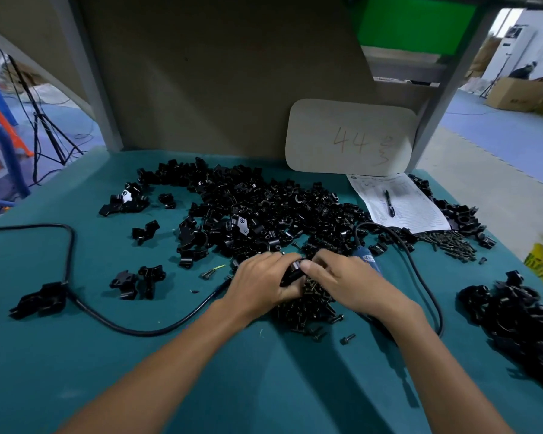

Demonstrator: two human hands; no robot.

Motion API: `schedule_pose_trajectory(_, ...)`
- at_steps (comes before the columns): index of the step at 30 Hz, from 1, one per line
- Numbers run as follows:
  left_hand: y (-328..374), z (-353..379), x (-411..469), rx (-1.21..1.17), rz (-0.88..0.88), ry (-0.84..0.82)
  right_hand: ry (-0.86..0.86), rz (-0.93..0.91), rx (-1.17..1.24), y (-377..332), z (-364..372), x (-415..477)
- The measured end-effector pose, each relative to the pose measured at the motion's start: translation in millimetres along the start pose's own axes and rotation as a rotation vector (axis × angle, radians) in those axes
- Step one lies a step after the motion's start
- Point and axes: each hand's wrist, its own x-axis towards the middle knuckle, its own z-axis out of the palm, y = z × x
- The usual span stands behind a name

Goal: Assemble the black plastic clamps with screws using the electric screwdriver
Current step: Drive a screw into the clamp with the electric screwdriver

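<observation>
Two hands work at the middle of the teal tabletop (76, 355). The left hand (264, 278) curls its fingers round one black clamp (291, 273). The right hand (342, 278) meets it from the other side, thumb and fingertips pinching the same piece. Whether a screw sits between them cannot be told.

The clamp is glossy black plastic, mostly hidden by the fingers, and is held just above a heap of dark screws (308, 306). A second, flatter scatter of screws (452, 244) lies to the far right. A few single screws lie apart from the near heap.

One electric screwdriver (366, 260), blue-bodied, lies just behind the right hand, and its black cable (420, 277) loops round that wrist.

The loose clamp parts (264, 211) are too many to count. They form one large heap behind the hands, and another heap (514, 327) lies at the right edge. Some small clusters lie to the left.

One printed sheet (414, 211) carries one pen (389, 203). One pale card (348, 136) marked "44" leans behind it.
</observation>
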Motion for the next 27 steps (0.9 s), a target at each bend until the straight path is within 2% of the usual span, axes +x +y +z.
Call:
schedule_pose_trajectory(2, -16.7, -8.8, -15.8, 0.022, 0.033, -0.052, 0.068, 0.054, 0.036, 19.5, -2.0, -9.2)
schedule_pose_trajectory(4, -31.6, -18.1, -36.7, 0.06, 0.042, -0.064, 0.192, 0.205, -0.158, 50.4, -2.9, -20.5)
schedule_pose_trajectory(6, -39.8, -23.8, -50.8, 0.09, 0.039, -0.055, 0.142, 0.403, -0.342, 75.8, 2.4, -29.7)
schedule_pose_trajectory(8, -40.8, -24.8, -54.8, 0.085, 0.027, -0.061, 0.043, 0.518, -0.273, 86.3, 8.5, -32.2)
schedule_pose_trajectory(11, -39.3, -24.3, -54.0, 0.064, -0.017, -0.062, 0.096, 0.522, -0.111, 86.8, 8.8, -32.3)
schedule_pose_trajectory(13, -39.3, -23.4, -55.7, 0.049, -0.043, -0.071, 0.213, 0.483, 0.097, 82.2, 5.2, -38.4)
schedule_pose_trajectory(14, -39.6, -23.0, -56.1, 0.045, -0.051, -0.078, 0.29, 0.44, 0.301, 77.2, 3.2, -42.3)
schedule_pose_trajectory(17, -40.5, -21.3, -54.3, 0.034, -0.054, -0.111, 0.47, 0.324, 1.164, 46.5, 0.3, -43.3)
schedule_pose_trajectory(19, -40.5, -21.0, -53.7, 0.046, -0.031, -0.139, 0.573, 0.3, 1.573, 27.6, 5.3, -29.1)
schedule_pose_trajectory(23, -42.3, -20.6, -54.2, 0.062, -0.045, -0.209, 0.777, 0.254, 1.955, -4.5, 24.0, 14.7)
schedule_pose_trajectory(27, -45.3, -18.8, -53.4, 0.039, -0.067, -0.26, 0.884, 0.364, 2.039, -8.2, 34.2, 49.5)
